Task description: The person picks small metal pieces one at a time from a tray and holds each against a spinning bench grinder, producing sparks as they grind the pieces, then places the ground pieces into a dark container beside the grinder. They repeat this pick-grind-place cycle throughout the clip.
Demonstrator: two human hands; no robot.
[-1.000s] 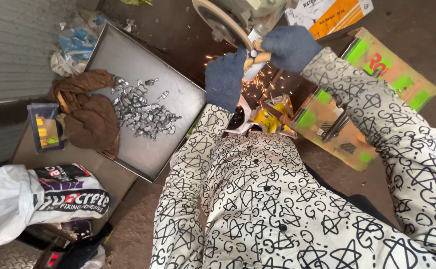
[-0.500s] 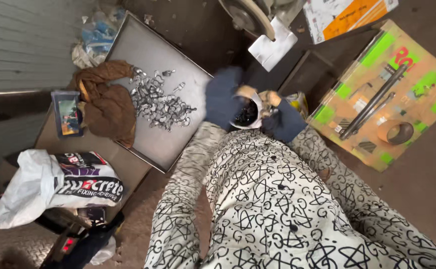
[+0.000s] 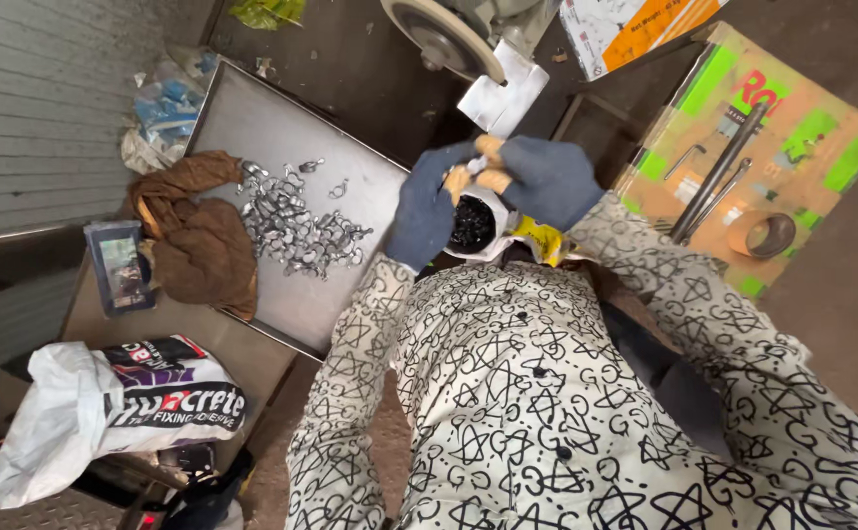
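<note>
your left hand [image 3: 427, 208] in dark blue glove: fingers pinch small metal piece [image 3: 476, 165] | your right hand [image 3: 544, 180]: pinching it too | white cup of dark bits [image 3: 475, 226] just below

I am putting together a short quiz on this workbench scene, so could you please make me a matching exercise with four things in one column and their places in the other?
Things:
1. small metal parts
2. brown cloth
3. roll of tape
4. white cup of dark bits

Places:
A. between the two gloved hands
B. heaped in the middle of the grey tray
C. on the green and brown cardboard box
D. over the tray's left edge

Pairs: 1-B, 2-D, 3-C, 4-A. The left hand and right hand wear dark blue gloves with open fingertips.
</note>
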